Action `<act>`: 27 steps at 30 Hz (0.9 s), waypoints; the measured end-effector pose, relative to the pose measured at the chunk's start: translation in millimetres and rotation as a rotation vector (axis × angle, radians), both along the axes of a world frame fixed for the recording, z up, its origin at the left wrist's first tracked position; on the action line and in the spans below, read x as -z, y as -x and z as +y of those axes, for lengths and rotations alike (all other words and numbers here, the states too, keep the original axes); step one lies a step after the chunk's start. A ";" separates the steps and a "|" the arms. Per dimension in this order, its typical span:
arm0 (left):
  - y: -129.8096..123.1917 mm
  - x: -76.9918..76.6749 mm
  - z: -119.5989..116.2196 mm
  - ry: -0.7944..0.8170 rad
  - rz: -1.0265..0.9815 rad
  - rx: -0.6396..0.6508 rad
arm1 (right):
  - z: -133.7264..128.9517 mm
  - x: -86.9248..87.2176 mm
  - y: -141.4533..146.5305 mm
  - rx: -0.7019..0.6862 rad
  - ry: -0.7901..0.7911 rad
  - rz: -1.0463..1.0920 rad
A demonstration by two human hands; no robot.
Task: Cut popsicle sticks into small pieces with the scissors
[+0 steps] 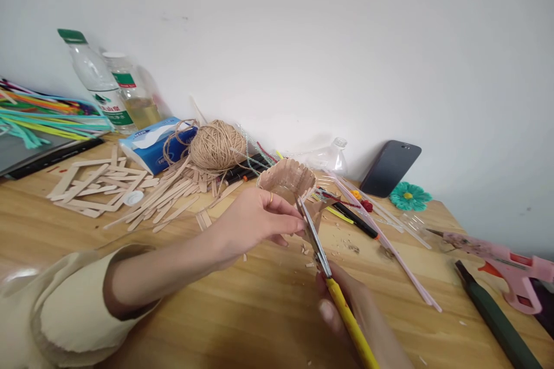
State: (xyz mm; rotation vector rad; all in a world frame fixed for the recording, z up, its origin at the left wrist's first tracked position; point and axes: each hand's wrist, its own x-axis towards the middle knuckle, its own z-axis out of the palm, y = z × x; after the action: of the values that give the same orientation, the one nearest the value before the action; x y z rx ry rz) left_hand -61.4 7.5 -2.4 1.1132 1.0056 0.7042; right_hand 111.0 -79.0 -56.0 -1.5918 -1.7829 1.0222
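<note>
My left hand (255, 220) pinches a small round craft piece (288, 177) built from upright wooden sticks, holding it just above the wooden table (242, 305). My right hand (352, 314) grips yellow-handled scissors (322, 256). Their metal blades point up and left into the lower edge of the stick piece, beside my left fingertips. Small wood chips (309, 256) lie on the table under the blades.
Loose wooden sticks and stick frames (97, 184) lie at the left, with a twine ball (216, 145), tissue pack (151, 144) and two bottles (97, 78) behind. A phone (389, 167), straws (381, 236), a pink glue gun (504, 262) and a green rod (497, 317) sit at the right.
</note>
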 end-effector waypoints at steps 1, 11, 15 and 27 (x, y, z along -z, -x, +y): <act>0.0 0.1 0.1 0.002 0.001 0.002 | 0.3 0.1 0.2 0.004 0.004 -0.001; -0.5 0.6 0.1 0.004 0.009 0.003 | 0.4 -0.5 -1.8 0.001 0.026 -0.027; -0.4 0.7 -0.3 0.009 -0.007 0.007 | 0.8 1.5 -1.5 0.010 0.022 -0.027; 0.5 -2.3 -0.7 0.009 -0.031 0.017 | 1.6 -4.9 1.3 -0.022 0.000 0.010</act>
State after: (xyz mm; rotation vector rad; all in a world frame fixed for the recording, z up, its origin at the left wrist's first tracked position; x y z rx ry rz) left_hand -61.8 6.8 -0.1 1.0989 0.9712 0.7004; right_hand 109.8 -77.3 -51.1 -1.5670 -1.7975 1.0386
